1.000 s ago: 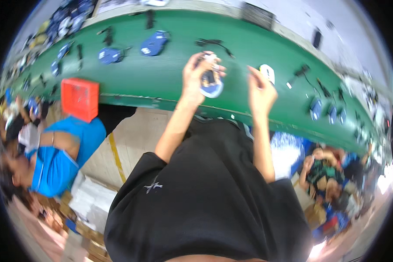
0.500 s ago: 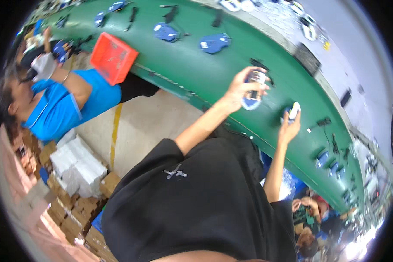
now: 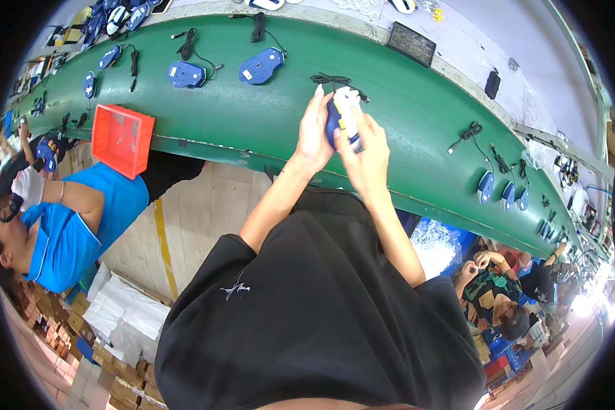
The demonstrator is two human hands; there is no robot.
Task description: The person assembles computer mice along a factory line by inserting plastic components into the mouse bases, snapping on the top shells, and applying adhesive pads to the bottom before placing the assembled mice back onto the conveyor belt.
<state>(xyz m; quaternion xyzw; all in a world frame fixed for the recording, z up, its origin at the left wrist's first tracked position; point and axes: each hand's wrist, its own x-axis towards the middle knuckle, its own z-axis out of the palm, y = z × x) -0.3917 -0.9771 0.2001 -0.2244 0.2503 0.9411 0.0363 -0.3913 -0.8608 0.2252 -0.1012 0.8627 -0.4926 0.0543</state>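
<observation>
At the near side of the green belt, my left hand (image 3: 312, 137) cups the dark blue body of a computer mouse (image 3: 332, 124), tilted up on its side. My right hand (image 3: 369, 152) holds a white top cover (image 3: 347, 102) with yellow parts against that body, its fingers closed round the right side. Whether the two parts are fully seated cannot be seen. Just beyond my fingertips a bundled black cable (image 3: 331, 78) lies on the belt. The inside of the mouse is hidden by the cover and my fingers.
More blue mice with cables lie along the green belt (image 3: 212, 116), among them one mouse (image 3: 261, 67) to the left. A red bin (image 3: 145, 147) stands at the near edge beside a co-worker in blue (image 3: 116, 212). A black tray (image 3: 411, 44) sits on the far ledge. Other people work at right.
My hands have come together from apart, bringing the white cover onto the blue mouse body. The circuit board seen in the mouse before is now covered. My view has turned rightward.
</observation>
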